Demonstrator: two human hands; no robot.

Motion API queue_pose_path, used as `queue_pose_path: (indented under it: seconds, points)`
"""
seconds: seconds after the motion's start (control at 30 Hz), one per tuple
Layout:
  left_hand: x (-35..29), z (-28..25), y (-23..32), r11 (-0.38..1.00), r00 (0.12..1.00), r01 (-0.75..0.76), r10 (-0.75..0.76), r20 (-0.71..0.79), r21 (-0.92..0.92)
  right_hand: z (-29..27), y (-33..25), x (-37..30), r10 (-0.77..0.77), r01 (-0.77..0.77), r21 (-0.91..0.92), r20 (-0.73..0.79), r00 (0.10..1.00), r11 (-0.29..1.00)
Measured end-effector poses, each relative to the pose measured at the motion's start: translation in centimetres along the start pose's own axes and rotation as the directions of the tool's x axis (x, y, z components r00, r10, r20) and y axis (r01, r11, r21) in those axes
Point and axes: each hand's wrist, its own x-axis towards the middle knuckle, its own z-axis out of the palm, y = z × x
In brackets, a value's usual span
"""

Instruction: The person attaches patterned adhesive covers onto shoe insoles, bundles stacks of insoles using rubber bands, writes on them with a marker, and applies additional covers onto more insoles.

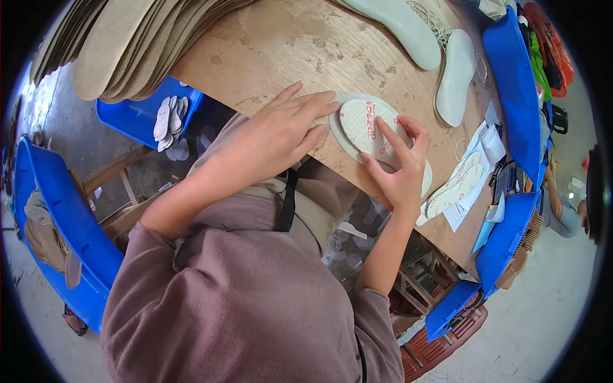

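On the wooden table's near edge lies a pale grey insole [336,119], its lower end reaching under my right hand. A white oval pad [363,124] with red print rests on its wide end. My right hand [402,159] grips this pad, thumb at its near edge and fingertips on its top and far side. My left hand [281,124] lies with fingers stretched out, palm down, the fingertips touching the insole's left edge. Whether the pad is stuck down cannot be seen.
Brown insole-shaped sheets [128,48] are stacked at the far left. Larger pale insoles [454,80] and string [431,22] lie at the far right. Printed insole pieces [456,185] sit on papers nearer me. Blue bins [514,89] line the right; another blue tray [124,118] is below left.
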Motion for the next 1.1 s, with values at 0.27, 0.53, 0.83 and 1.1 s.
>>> queue_pose_path:
  seconds: [0.27, 0.53, 0.83, 1.1]
  points:
    - [0.2, 0.1, 0.1, 1.0, 1.0, 0.014, -0.014, -0.025, 0.009, 0.0, 0.2, 0.2, -0.002, 0.002, -0.021, 0.016, 1.0, 1.0]
    - [0.4, 0.3, -0.1, 0.997, 0.999, -0.024, 0.026, -0.027, 0.071, -0.2, 0.3, 0.3, 0.0, 0.001, -0.032, 0.028, 1.0, 0.999]
    - [0.1, 0.3, -0.3, 0.998, 0.996, -0.054, 0.055, -0.069, 0.02, -1.0, -0.4, -0.1, -0.094, 0.142, -0.284, 0.177, 0.98, 0.948]
    - [-2.0, -0.1, 1.0, 0.981, 0.943, -0.067, 0.002, -0.332, -0.183, -1.2, -2.1, -2.0, -0.067, 0.18, -0.308, 0.345, 0.936, 0.934]
